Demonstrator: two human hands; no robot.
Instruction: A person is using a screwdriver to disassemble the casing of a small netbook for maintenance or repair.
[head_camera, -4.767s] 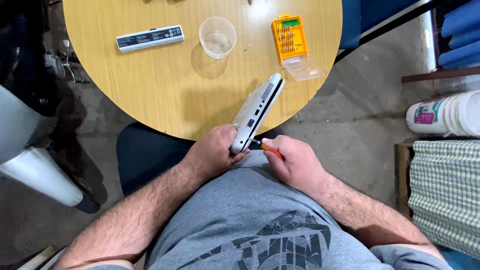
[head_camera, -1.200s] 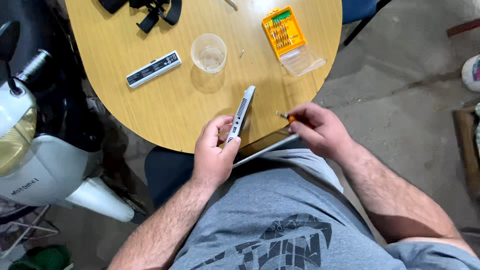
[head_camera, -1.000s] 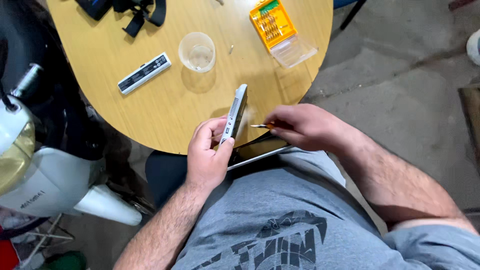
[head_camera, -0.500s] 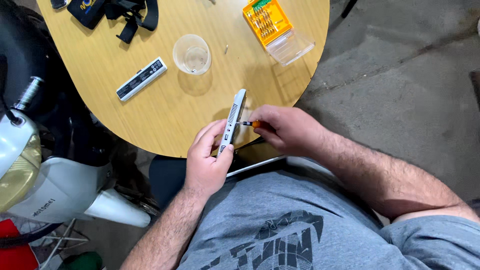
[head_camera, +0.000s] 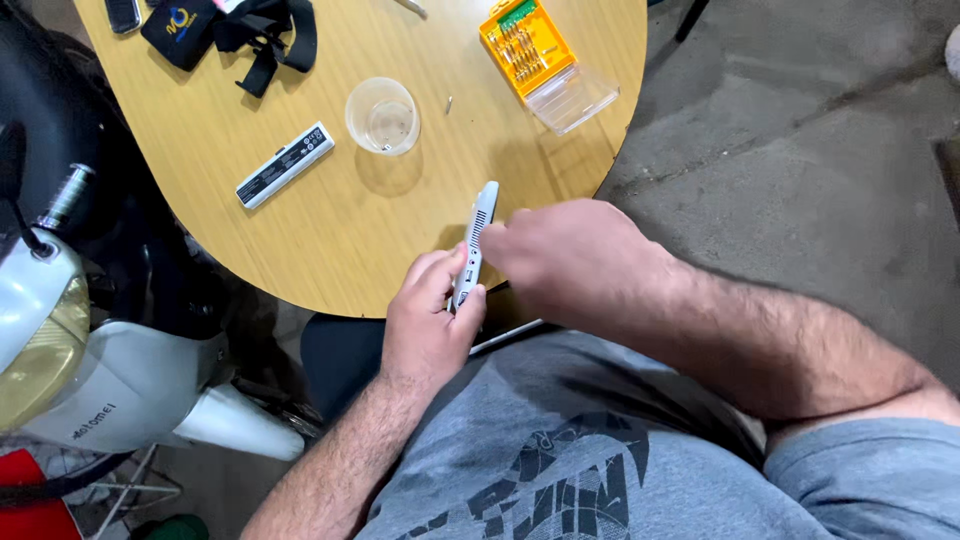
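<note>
Near the middle of the frame, the left hand (head_camera: 428, 325) grips a slim silver device (head_camera: 474, 246) that stands on its edge at the near rim of the round wooden table (head_camera: 330, 240); the fingers curl round its lower end, thumb on one face and fingertips on the other, so the hold is firm and closed. The right hand (head_camera: 575, 262) sits just to the right of the device, its knuckles turned toward the camera and its fingers bunched against the device's upper side. Whether it pinches a tool there cannot be told, because the back of the hand hides the fingertips. Above the device, toward the upper middle of the frame, a clear plastic cup (head_camera: 382, 116) stands upright on the table. To the left of the cup lies a long white battery pack (head_camera: 284, 165), set at a slant. At the upper right of the table an orange screwdriver-bit case (head_camera: 527, 46) lies open, with its clear lid (head_camera: 573, 97) folded out beside it. A small screw (head_camera: 449, 104) rests between the cup and the case. Black straps (head_camera: 262, 35) lie at the upper left of the table. A white scooter (head_camera: 70, 360) fills the lower left of the frame.
</note>
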